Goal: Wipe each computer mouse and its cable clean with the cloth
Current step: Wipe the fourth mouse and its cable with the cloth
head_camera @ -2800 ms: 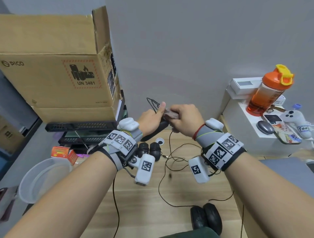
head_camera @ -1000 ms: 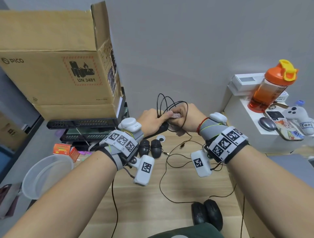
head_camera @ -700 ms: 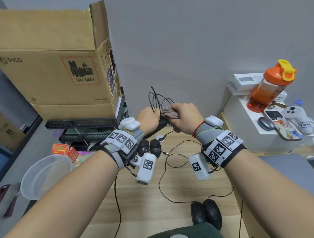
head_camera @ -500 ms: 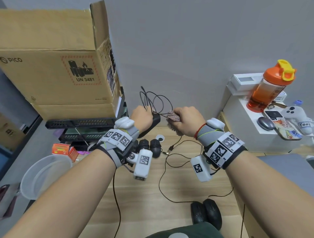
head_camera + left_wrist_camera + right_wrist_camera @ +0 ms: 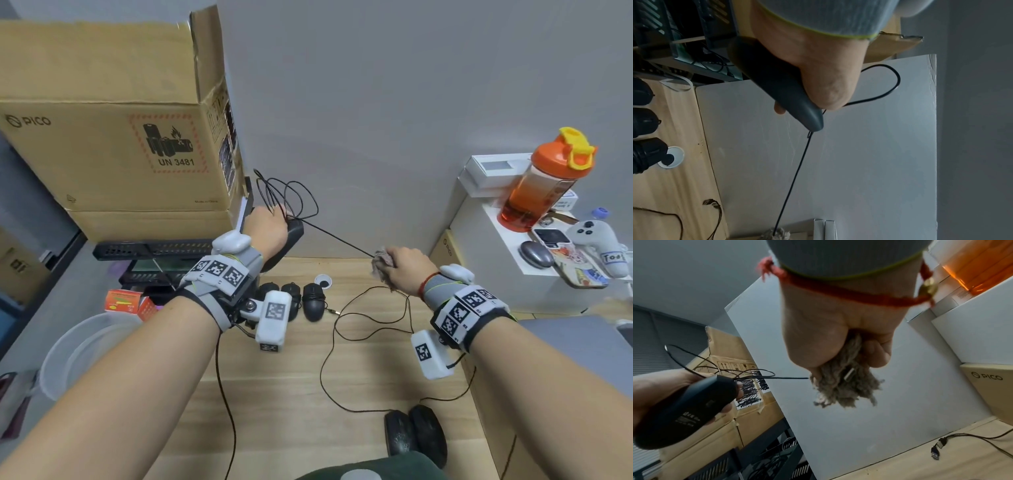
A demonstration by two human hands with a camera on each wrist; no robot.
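Observation:
My left hand (image 5: 269, 228) holds a black mouse (image 5: 289, 236) (image 5: 777, 91) (image 5: 684, 410) up in the air, together with loops of its thin black cable (image 5: 291, 195). From the mouse a taut stretch of cable (image 5: 337, 238) (image 5: 793, 181) runs right into a grey-brown cloth (image 5: 382, 262) (image 5: 844, 386). My right hand (image 5: 406, 270) (image 5: 838, 340) grips that cloth bunched round the cable, whose metal plug end (image 5: 849, 375) pokes out of the folds. Three black mice (image 5: 291, 299) lie in a row on the wooden desk (image 5: 291, 394), and two more mice (image 5: 416, 440) lie near the front edge.
A large cardboard box (image 5: 113, 137) on black trays (image 5: 154, 250) stands at the left. A clear plastic tub (image 5: 82, 356) sits lower left. A white shelf (image 5: 496, 260) at the right carries an orange bottle (image 5: 544, 181), a grey mouse and a controller. Loose cables (image 5: 370, 325) cross the desk.
My hands were together at the mouse; now they have parted. The right hand has slid the cloth right and down along the cable, pulling it taut, while the left hand moved left with the mouse.

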